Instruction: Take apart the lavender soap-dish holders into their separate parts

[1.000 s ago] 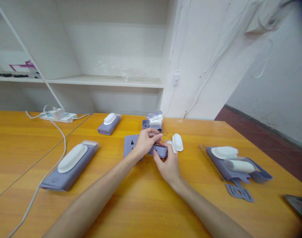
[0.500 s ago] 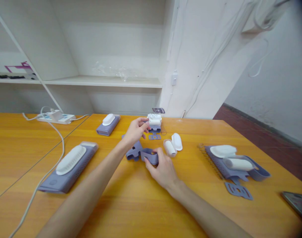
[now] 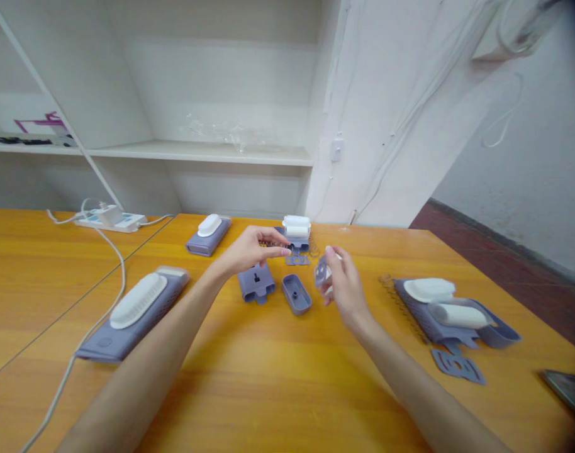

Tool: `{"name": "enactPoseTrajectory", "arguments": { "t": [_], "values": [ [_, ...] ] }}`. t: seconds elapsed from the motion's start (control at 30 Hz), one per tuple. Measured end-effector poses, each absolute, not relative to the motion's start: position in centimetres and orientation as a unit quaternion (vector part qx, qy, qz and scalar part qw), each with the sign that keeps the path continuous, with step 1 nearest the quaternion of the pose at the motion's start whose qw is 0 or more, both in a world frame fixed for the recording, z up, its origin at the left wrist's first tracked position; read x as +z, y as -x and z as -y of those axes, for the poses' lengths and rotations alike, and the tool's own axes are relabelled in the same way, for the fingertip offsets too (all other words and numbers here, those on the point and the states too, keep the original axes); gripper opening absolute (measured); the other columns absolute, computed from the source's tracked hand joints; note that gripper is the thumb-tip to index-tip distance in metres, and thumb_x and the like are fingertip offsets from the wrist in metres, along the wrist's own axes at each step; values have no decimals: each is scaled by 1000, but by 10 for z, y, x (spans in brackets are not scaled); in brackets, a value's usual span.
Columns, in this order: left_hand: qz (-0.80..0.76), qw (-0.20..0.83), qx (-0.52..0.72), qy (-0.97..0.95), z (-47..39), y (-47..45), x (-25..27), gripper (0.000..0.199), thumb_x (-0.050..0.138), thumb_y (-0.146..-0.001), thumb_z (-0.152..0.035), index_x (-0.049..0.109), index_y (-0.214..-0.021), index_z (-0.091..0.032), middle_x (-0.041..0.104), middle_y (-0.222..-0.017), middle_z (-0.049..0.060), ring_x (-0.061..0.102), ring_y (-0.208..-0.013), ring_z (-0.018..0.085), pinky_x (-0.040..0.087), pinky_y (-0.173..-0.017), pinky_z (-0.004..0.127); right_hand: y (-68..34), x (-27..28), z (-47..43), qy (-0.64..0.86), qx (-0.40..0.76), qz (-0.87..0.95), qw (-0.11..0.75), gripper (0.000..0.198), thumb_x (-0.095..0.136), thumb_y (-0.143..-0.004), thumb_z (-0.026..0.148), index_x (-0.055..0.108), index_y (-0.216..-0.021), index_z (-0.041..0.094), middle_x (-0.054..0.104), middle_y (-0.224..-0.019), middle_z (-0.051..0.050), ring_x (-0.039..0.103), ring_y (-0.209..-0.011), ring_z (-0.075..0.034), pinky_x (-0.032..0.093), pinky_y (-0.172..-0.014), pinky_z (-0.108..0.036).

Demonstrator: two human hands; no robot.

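1. Two bare hands are over the wooden table (image 3: 287, 390). Call the small grey tub (image 3: 305, 305) the middle of the clock.
2. The left hand (image 3: 252, 248) is at 10 o'clock. Its fingers are nearly straight, and its thumb is close under them, with just a thin gap. A thin dark coil shows in that gap, but I cannot tell if it is pinched.
3. The right hand (image 3: 348, 286) is at 3 o'clock. Its fingers curl around a little see-through piece (image 3: 321, 270) with some grey and white on it. The hand covers part of it.
4. The tub sits on the table with its hollow side up. I can see a small round bump inside.
5. Just beside it, at 9 o'clock, is a grey box (image 3: 256, 284) with a dark slot on top.
6. At 12 o'clock are white rolls (image 3: 295, 231), with a flat grey plate (image 3: 297, 260) just nearer.
7. Well off at 3 o'clock are a white lid (image 3: 429, 289) and another white roll (image 3: 457, 316).
8. Well off at 9 o'clock lies a long grey block (image 3: 127, 336).
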State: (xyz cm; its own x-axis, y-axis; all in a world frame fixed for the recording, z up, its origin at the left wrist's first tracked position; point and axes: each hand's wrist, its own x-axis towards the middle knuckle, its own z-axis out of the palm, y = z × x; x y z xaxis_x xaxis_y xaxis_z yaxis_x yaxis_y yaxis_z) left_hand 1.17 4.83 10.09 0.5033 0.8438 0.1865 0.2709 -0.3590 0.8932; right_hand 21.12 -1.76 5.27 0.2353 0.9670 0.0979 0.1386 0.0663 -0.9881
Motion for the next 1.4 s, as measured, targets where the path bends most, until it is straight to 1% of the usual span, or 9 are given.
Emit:
{"name": "enactPoseTrajectory", "arguments": {
  "t": [0.13,0.33,0.43,0.53,0.7,0.87,1.03,1.17,1.4],
  "values": [
    [-335,478,321,-746,-47,-12,99,31,72,-70,-31,65,-96,-15,66,-88,5,59,-65,11,50,-47,19,-219,66,13,458,622,404,489,45,46,-87,51,51,-116,18,63,-76,-5,54,-46,-12,36,-33,-20],
    [-324,493,318,-742,-49,-15,90,35,76,-67,-28,63,-97,-16,66,-80,2,60,-58,10,51,-49,19,-225,58,8,501,610,387,475,47,39,-89,51,47,-117,14,60,-60,-3,49,-38,-13,33,-31,-20],
    [-350,466,344,-736,-48,-18,90,29,72,-71,-33,66,-92,-13,67,-74,4,62,-57,11,51,-50,20,-226,53,6,525,516,467,491,48,37,-89,54,49,-116,16,51,-51,3,40,-33,-11,26,-30,-19],
    [-373,447,356,-731,-47,-20,91,34,60,-81,-43,65,-98,-13,65,-63,3,60,-49,11,48,-46,19,-230,52,7,519,311,603,519,45,35,-92,49,47,-122,18,50,-55,4,45,-42,-12,34,-39,-21],
    [-417,423,337,-730,-49,-16,92,45,53,-84,-50,56,-111,-14,60,-52,0,52,-36,10,39,-36,19,-245,49,9,513,34,750,415,48,35,-94,40,41,-133,13,57,-63,0,53,-55,-15,37,-52,-25],
    [-482,332,282,-760,-52,-19,85,50,46,-85,-57,55,-115,-17,62,-54,1,55,-40,15,40,-42,23,-249,42,8,523,-15,763,381,46,34,-94,39,46,-129,13,58,-58,1,54,-54,-16,36,-52,-25],
    [-553,52,193,-809,-46,-24,80,47,33,-91,-53,55,-116,-21,68,-82,10,65,-83,26,45,-74,33,-244,38,7,531,-15,753,387,41,35,-95,38,52,-124,15,58,-58,1,55,-53,-15,35,-52,-25],
    [-634,-59,114,-762,-48,-17,69,43,34,-91,-46,56,-112,-16,64,-102,18,60,-98,33,45,-75,38,-241,31,6,524,-15,765,374,38,38,-95,37,54,-121,16,60,-60,0,57,-55,-15,35,-53,-25],
    [-753,28,34,-657,-63,-2,61,64,47,-77,-62,56,-110,-9,64,-102,25,61,-98,39,46,-78,43,-237,25,6,509,-20,773,378,33,40,-94,35,57,-116,16,59,-60,1,57,-56,-15,37,-55,-25]
  ]
}}
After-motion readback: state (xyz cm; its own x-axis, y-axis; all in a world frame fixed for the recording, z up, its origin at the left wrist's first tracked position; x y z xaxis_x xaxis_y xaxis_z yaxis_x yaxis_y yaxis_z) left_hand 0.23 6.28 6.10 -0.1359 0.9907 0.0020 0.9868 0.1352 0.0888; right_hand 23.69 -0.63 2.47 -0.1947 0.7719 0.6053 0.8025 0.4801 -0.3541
